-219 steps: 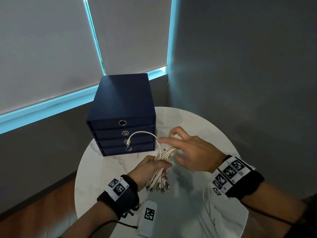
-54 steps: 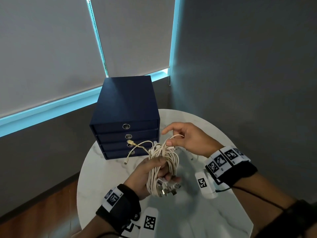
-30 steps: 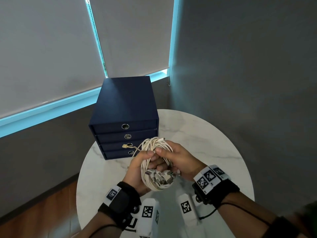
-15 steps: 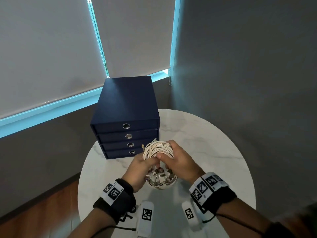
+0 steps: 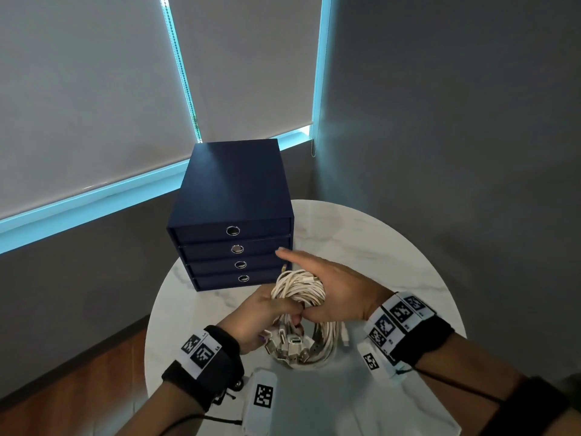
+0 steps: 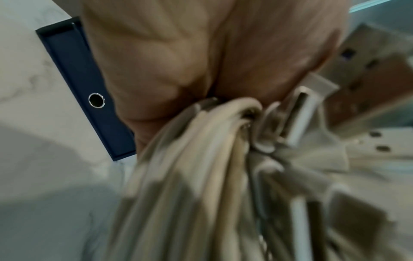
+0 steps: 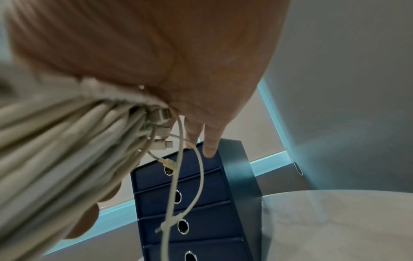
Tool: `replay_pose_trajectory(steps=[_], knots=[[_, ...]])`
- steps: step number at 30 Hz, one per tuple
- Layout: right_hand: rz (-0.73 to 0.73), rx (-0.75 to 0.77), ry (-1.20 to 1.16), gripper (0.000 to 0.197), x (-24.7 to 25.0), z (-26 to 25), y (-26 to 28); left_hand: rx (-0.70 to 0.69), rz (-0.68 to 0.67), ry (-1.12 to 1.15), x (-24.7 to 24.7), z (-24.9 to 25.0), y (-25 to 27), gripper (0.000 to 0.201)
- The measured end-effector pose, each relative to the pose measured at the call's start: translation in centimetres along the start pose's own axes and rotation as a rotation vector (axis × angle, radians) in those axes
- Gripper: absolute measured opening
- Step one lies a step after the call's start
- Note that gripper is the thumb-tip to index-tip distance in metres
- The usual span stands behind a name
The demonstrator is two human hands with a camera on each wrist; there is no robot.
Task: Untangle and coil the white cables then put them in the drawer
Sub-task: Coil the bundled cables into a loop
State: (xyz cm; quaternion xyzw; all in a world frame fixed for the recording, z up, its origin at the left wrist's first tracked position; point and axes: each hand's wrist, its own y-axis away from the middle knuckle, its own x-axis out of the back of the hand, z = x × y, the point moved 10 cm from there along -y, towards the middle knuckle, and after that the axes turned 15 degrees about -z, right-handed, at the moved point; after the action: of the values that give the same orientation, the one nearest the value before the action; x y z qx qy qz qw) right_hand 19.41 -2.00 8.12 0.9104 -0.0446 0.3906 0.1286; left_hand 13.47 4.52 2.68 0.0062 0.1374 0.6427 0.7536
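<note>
Corner of the room, round marble table, me with a fistful of cables

Grey matte walls [image 5: 440,121] meet in the corner, roller blinds [image 5: 88,99] down on the left with teal light leaking round their edges, wood floor [image 5: 78,382] at the near left. The round table [image 5: 393,247] is white marble with faint grey veins, smooth and glossy. On its far left sits a boxy navy drawer unit [image 5: 234,190], four shallow drawers, each with a metal ring pull, all closed. The white cables [image 5: 298,291] are a rounded coil just in front of it, off the table, metal plugs bunched at the near end. My left hand [image 5: 261,319] is curled tight round the coil; my right hand [image 5: 333,287] lies over it, fingers out straight toward the drawers, thumb tucked under.
</note>
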Motion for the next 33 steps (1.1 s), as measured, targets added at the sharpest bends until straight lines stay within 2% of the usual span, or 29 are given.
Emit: replay_pose_trajectory(steps=[2,6,9,12,14,17,19,22,24,26,28,29,33], knots=[[-0.045,-0.008,-0.070,0.098,-0.3,0.3,-0.2,0.008,-0.018,-0.015,-0.3,0.0,0.0,0.023],[-0.092,-0.044,-0.122,0.075,-0.5,0.8,-0.5,0.004,-0.035,0.005,-0.5,-0.2,0.1,0.009],[-0.091,-0.106,-0.116,0.058,-0.5,1.7,-0.8,-0.013,-0.035,-0.064,-0.3,-0.2,-0.1,0.007],[0.006,-0.187,-0.189,0.045,-0.4,3.8,-1.0,-0.047,0.044,-0.142,0.6,-0.1,-0.5,0.014],[0.120,-0.176,-0.415,0.040,-0.8,4.7,-1.2,-0.062,0.132,-0.122,1.5,-0.2,-0.6,0.021],[0.328,-0.147,-0.738,0.041,-2.0,5.6,-1.1,-0.094,0.198,-0.102,2.2,-0.1,-0.8,0.015],[0.403,-0.188,-0.774,0.036,-3.0,6.2,-1.1,-0.111,0.220,-0.170,2.7,-0.3,-0.8,0.018],[0.436,-0.302,-0.690,0.028,-4.0,7.2,-0.6,-0.118,0.272,-0.363,3.3,-0.4,-0.4,0.026],[0.405,-0.324,-0.660,0.026,-4.5,7.2,-0.6,-0.103,0.253,-0.415,3.0,-0.9,-0.3,0.037],[0.348,-0.307,-0.719,0.033,-5.3,7.1,-0.7,-0.086,0.216,-0.319,2.7,-1.8,-0.1,0.046],[0.265,-0.291,-0.721,0.033,-6.1,6.8,-0.9,-0.053,0.171,-0.224,2.3,-2.6,-0.1,0.045],[0.205,-0.299,-0.683,0.030,-6.5,6.6,-1.0,-0.015,0.152,-0.265,2.3,-2.8,-0.1,0.043],[-0.027,-0.345,-0.446,0.013,-7.6,5.5,-1.3,0.168,0.070,-0.704,2.1,-3.5,-0.3,0.033]])
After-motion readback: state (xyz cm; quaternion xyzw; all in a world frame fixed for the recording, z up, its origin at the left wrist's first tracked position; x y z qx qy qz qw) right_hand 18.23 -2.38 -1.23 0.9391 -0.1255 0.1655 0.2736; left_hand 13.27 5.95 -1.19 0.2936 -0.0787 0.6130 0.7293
